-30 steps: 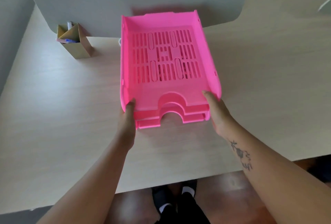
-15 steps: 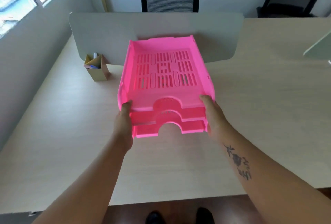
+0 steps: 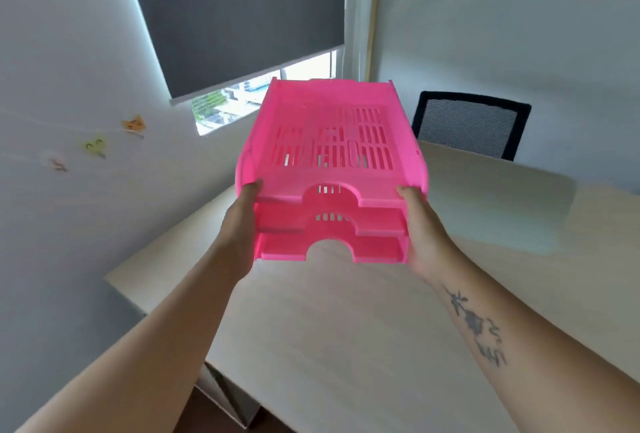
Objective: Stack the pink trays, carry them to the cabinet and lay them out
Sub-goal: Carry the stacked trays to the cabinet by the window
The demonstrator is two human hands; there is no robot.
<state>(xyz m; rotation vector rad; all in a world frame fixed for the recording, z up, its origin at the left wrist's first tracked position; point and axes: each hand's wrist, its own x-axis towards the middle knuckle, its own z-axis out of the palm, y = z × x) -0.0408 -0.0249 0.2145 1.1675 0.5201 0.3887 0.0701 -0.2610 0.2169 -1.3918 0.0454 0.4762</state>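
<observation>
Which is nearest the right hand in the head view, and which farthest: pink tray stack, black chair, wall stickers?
1. Pink tray stack: gripped at its right side by the right hand.
2. Black chair: beyond the desk, up and to the right.
3. Wall stickers: on the left wall, past the left hand.

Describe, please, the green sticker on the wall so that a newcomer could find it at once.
Start at the dark roller blind over the window, then look down and left along the pale wall to a sloping row of three small stickers. The green sticker is the middle one, between an orange one above and a faint pinkish one below.
</observation>
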